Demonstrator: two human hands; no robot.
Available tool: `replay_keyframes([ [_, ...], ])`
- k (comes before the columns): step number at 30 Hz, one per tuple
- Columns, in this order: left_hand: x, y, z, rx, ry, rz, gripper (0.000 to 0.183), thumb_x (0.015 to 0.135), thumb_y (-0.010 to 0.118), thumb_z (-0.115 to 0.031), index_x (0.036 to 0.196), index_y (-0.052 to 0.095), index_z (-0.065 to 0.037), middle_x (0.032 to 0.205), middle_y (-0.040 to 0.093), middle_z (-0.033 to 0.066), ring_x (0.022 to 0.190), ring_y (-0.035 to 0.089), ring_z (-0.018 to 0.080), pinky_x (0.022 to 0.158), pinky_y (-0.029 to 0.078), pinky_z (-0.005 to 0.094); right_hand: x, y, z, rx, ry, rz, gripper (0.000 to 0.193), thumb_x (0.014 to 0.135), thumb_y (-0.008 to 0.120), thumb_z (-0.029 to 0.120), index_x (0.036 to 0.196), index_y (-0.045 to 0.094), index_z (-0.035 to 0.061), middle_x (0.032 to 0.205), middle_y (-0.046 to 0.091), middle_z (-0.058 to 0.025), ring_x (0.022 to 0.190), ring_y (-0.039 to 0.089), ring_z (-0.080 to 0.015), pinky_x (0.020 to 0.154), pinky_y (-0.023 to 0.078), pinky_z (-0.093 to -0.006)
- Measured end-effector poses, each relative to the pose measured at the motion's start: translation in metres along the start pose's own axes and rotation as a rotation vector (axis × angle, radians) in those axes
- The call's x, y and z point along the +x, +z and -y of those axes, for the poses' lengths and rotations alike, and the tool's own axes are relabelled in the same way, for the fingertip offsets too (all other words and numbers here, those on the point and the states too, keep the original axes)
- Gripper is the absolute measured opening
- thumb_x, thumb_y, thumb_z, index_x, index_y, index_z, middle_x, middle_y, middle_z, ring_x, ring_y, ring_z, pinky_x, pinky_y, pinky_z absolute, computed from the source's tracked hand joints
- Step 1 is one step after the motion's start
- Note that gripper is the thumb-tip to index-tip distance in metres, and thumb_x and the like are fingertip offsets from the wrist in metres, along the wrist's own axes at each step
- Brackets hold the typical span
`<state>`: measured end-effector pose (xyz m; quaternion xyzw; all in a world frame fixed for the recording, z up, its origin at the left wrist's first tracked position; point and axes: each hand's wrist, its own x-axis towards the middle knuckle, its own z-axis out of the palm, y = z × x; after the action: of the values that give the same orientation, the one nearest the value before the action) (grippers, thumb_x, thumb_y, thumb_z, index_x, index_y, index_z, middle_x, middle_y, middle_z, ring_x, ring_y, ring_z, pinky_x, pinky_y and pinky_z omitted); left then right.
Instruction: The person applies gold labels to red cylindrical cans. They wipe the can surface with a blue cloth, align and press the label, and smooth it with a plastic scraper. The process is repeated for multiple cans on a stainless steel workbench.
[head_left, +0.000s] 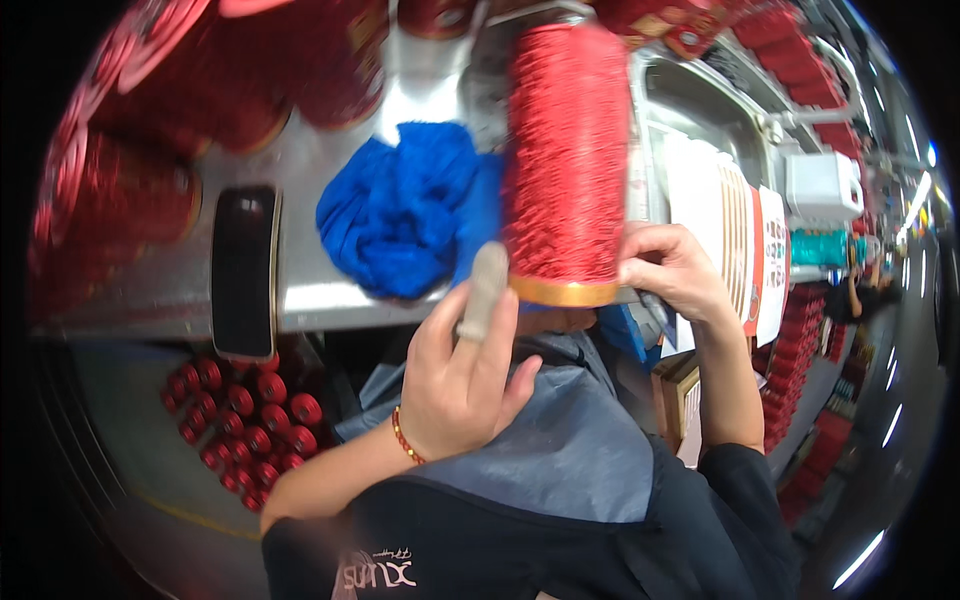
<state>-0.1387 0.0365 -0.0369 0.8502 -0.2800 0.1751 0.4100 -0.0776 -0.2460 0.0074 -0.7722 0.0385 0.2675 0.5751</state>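
A large spool (566, 160) wound with shiny red strand stands in front of me, with a gold-orange band (565, 291) round its near end. My left hand (460, 370) is beside that band at its left, fingers stretched out and thumb apart. A pale sleeve (485, 290) covers one of its fingers, which touches or nearly touches the spool. At the spool's lower right, my right hand (675, 270) is closed in a pinch. What lies between its fingertips is too small to make out. A crumpled blue cloth (400, 210) lies left of the spool.
A dark-screened phone (245, 270) lies at the left edge of the metal table (340, 300). More large red spools (140, 190) stand behind and left. Below left are several small red spools (245, 420). Printed sheets (735, 240), a metal basin (700, 95) and a white jug (823, 187) are at right.
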Motion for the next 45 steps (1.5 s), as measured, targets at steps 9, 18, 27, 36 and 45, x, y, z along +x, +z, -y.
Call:
replay_keyframes([
  [9,0.027,0.015,0.014,0.102,0.313,0.009,0.048,0.102,0.058,-0.018,0.142,0.053,0.01,0.137,0.061,0.0319,0.125,0.057,0.0485,0.108,0.044,0.0531,0.017,0.0,-0.016,-0.216,-0.239,-0.02,0.04,0.083,0.082,0.047,0.078,0.08,0.0075,0.068,0.072,-0.0072,0.063,0.066,-0.0175,0.061,0.051,-0.0335],
  [18,0.055,-0.006,0.01,-0.351,-0.104,0.063,0.072,0.105,0.06,-0.039,0.156,0.038,0.005,0.155,0.043,0.0305,0.14,0.047,0.0445,0.116,0.039,0.0486,0.015,0.014,-0.009,-0.114,-0.274,-0.002,0.046,0.079,0.083,0.046,0.075,0.075,0.0017,0.061,0.065,-0.0071,0.057,0.061,-0.0169,0.054,0.045,-0.0353],
  [27,0.058,0.01,0.009,-0.258,0.042,-0.001,0.063,0.107,0.057,-0.038,0.152,0.045,0.005,0.147,0.052,0.0306,0.133,0.053,0.0444,0.112,0.042,0.0482,0.003,0.014,-0.001,-0.113,-0.223,-0.015,0.038,0.08,0.083,0.04,0.077,0.077,0.0016,0.063,0.067,-0.0087,0.057,0.062,-0.0179,0.054,0.046,-0.0356],
  [36,0.056,0.017,0.007,-0.163,0.083,-0.062,0.059,0.107,0.056,-0.037,0.148,0.05,0.005,0.143,0.056,0.0301,0.129,0.056,0.0444,0.111,0.044,0.0484,0.015,0.016,-0.005,-0.118,-0.26,-0.014,0.036,0.079,0.081,0.038,0.08,0.079,0.0022,0.071,0.073,-0.0111,0.067,0.069,-0.0197,0.061,0.051,-0.0359],
  [45,0.029,0.018,-0.01,-0.125,0.226,-0.254,0.056,0.107,0.055,-0.036,0.145,0.054,0.005,0.139,0.06,0.0296,0.126,0.059,0.0444,0.109,0.045,0.0485,0.008,0.018,-0.002,-0.186,-0.255,-0.077,0.039,0.079,0.086,0.05,0.073,0.082,0.0112,0.071,0.074,-0.0026,0.067,0.065,-0.0141,0.062,0.049,-0.0321],
])
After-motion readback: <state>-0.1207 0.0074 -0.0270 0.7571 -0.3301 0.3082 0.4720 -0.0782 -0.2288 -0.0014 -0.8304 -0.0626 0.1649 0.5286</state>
